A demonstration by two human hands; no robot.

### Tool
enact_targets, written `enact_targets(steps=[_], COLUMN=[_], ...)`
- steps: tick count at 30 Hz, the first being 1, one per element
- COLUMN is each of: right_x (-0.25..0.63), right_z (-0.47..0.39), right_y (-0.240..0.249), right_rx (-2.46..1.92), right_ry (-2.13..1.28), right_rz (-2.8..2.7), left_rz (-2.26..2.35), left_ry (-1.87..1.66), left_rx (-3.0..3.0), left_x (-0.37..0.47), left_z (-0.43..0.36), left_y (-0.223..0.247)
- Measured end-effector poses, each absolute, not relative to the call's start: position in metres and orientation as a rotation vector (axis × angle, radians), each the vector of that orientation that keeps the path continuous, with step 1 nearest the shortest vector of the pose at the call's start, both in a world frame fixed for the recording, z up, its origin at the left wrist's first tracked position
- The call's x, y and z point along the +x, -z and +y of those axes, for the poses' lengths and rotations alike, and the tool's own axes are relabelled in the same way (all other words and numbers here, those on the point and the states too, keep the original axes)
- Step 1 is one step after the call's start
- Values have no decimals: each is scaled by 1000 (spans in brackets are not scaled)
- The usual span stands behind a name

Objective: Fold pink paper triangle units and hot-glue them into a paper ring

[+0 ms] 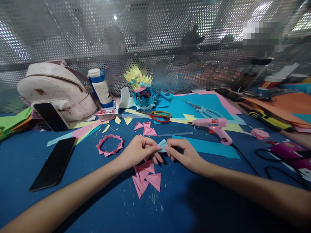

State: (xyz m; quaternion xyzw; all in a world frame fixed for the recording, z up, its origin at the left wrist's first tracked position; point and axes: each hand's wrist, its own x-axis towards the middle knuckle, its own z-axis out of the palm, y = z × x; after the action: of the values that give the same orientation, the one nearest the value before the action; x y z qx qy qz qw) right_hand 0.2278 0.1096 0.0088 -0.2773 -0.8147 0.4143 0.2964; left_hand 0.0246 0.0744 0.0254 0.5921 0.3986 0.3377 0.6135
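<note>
A small light-blue folded paper piece is pinched between my two hands above the blue table. My left hand grips its left side with thumb and fingers, while my right hand pinches the right side. Below and partly behind my left hand lie several pink folded paper triangles. More pink triangles rest just beyond it. To the left is a ring of joined pink paper pieces. A strip of blue paper lies beyond my right hand.
A pink glue gun with a lit light trails its cord rightward. Scissors with red-gold handles and light-blue scissors lie behind. Phones, a backpack, a bottle and a folded-paper model stand around. A perforated metal panel bounds the back.
</note>
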Motion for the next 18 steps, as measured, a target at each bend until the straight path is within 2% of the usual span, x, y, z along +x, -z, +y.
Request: enact_targets(steps=[6,18], right_x=[226,228], right_z=[110,110], right_y=[-7,-6], right_rx=[-634,-664], right_ry=[-1154,-962], right_rz=[-2272,-2188], left_rz=[940,1015], left_ry=[-724,-744], left_rx=[1333,1400], left_x=[28,29], left_z=[70,69], left_y=[-26,-34])
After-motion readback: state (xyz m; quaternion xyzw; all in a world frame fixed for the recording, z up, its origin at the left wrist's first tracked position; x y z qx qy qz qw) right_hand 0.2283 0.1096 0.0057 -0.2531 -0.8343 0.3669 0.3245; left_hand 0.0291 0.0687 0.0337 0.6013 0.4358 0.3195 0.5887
